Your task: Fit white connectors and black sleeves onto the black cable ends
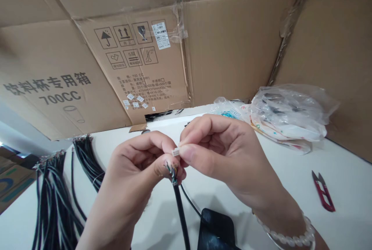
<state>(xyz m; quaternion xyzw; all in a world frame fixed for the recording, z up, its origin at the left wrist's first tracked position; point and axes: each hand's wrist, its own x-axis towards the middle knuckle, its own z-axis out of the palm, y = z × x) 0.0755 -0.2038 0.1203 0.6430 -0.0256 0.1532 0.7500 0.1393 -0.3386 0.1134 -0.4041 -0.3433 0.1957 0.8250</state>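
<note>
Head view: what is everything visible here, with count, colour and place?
connector: one, white, pinched in right fingertips
cable: one, black, coloured wires at its end, in left fingers
cable bundles: two, black, table's left
snips: one, red, table's right
bags: several, clear plastic, back right
cardboard: brown, printed, walling the table's back and right
dark object: one, black, bottom edge
table: one, white
bracelet: one, white beads, right wrist
left hand: grips the cable end
right hand: pinches the connector

Small white connector (176,151) in right hand (223,149), black cable (180,207) in left hand (133,176)
</note>
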